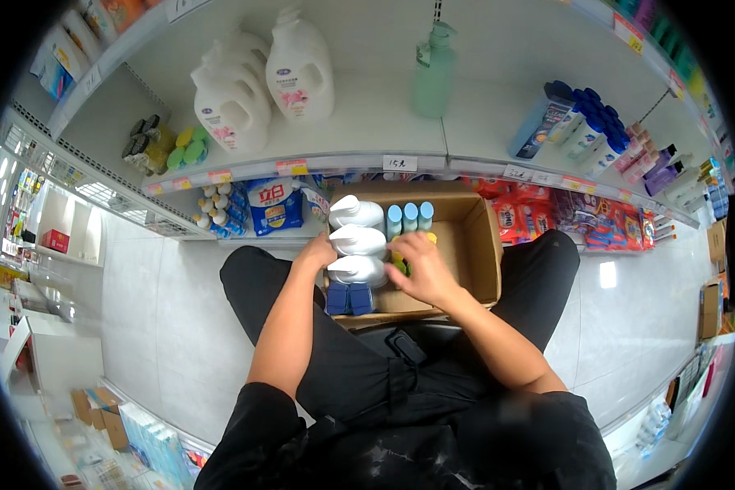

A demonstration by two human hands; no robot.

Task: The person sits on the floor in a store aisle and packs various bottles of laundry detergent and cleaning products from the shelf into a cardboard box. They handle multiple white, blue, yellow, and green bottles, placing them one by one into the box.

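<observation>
An open cardboard box (pixel 459 245) stands between my knees, with bottles packed in its left half. My left hand (pixel 318 252) holds the box's left edge, beside a column of white plastic bottles (pixel 358 240). Over the middle of the box is my right hand (pixel 425 269), its fingers apart and slightly blurred. Beneath its fingers, yellow tops (pixel 432 237) and green tops (pixel 400 267) show in part; the rest is hidden. Three light blue cylindrical caps (pixel 410 215) line up at the far side. Two dark blue caps (pixel 350 299) sit in the near left corner.
Before me, a white shelf (pixel 367 131) carries white handled jugs (pixel 300 70), a green pump bottle (pixel 435 76) and blue-capped bottles (pixel 594 131). Its front edge overhangs the box's far side. Below stand a blue detergent bag (pixel 275 205) and red detergent packs (pixel 523 217).
</observation>
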